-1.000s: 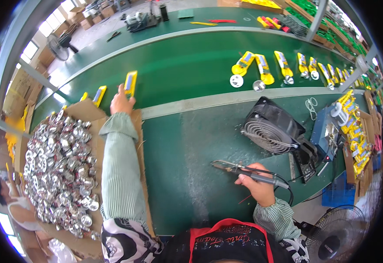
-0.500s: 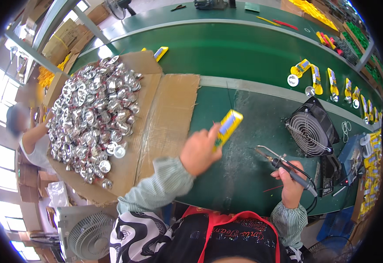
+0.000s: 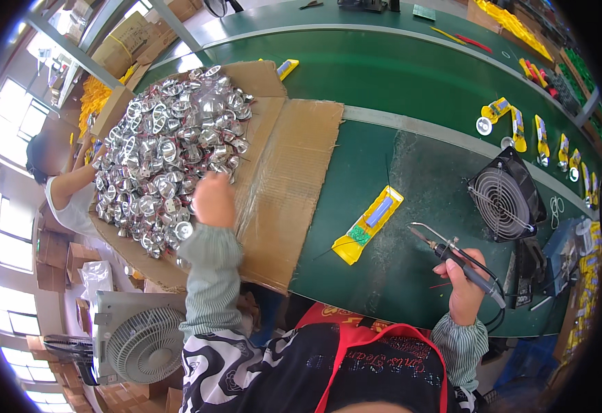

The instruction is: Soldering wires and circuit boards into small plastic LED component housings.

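My left hand is at the near right edge of a heap of shiny silver lamp reflector cups. Its fingers point away from me and are blurred, so what they hold, if anything, is hidden. On the green bench in front of me lies a yellow plastic housing with a blue-grey cylindrical cell, a small green circuit board and thin dark wires. My right hand grips a soldering iron, its tip raised toward the left, right of the housing and apart from it.
Under the reflectors lies a cardboard sheet. A black square fan with a wire guard stands right, beside a blue soldering station. Yellow housings with reflectors line the green belt. Another person reaches toward the heap's left.
My left hand has let go of the yellow housing, now flat on the bench, and has moved left to the reflector heap. My right hand still holds the soldering iron. The view has shifted slightly.
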Demonstrator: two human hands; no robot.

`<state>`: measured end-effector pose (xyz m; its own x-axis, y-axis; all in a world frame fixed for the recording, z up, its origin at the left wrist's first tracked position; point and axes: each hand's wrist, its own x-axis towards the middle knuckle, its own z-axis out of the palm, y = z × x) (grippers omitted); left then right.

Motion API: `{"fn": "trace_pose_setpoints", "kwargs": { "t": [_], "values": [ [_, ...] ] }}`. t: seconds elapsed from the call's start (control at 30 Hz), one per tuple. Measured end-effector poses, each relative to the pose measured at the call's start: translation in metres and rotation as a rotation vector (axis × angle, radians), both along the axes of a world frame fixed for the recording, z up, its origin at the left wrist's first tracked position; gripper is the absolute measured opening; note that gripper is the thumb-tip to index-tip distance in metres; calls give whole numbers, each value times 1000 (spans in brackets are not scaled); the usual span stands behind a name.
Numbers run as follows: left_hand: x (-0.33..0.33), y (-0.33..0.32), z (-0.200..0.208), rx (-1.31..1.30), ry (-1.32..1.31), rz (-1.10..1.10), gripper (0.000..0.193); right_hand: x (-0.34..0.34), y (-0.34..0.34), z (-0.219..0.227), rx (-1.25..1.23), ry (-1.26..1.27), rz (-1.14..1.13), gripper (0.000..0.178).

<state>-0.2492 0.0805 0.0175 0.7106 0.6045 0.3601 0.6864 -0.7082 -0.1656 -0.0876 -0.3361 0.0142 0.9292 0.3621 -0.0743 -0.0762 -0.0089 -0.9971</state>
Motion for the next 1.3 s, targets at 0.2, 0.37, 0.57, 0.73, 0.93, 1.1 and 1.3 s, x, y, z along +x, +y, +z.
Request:
{"fn": "trace_pose_setpoints", "kwargs": {
  "t": [0.2, 0.37, 0.57, 0.73, 0.93, 1.1, 1.3],
  "values": [
    [-4, 31, 5, 62, -221, -30, 34, -1, 0, -2, -9, 10, 17, 17],
    [6, 26, -33, 96, -51, -7, 40, 1, 1, -2, -5, 14, 14, 16],
    [15, 11, -23, -29, -39, -152, 35, 5, -1, -6, -3, 10, 2, 17],
    [13, -33, -22, -156, 16, -471, 27, 7, 0, -9, 8, 40, -4, 17],
    [2, -51, -22, -382, 159, -688, 24, 10, 0, -9, 15, 64, 27, 19],
    [10, -51, -8, -434, -241, -587, 26, 8, 0, -11, 13, 65, 33, 19],
    [-13, -38, -21, -830, -697, -105, 42, 7, 1, -9, -20, 90, 22, 20]
  ]
}}
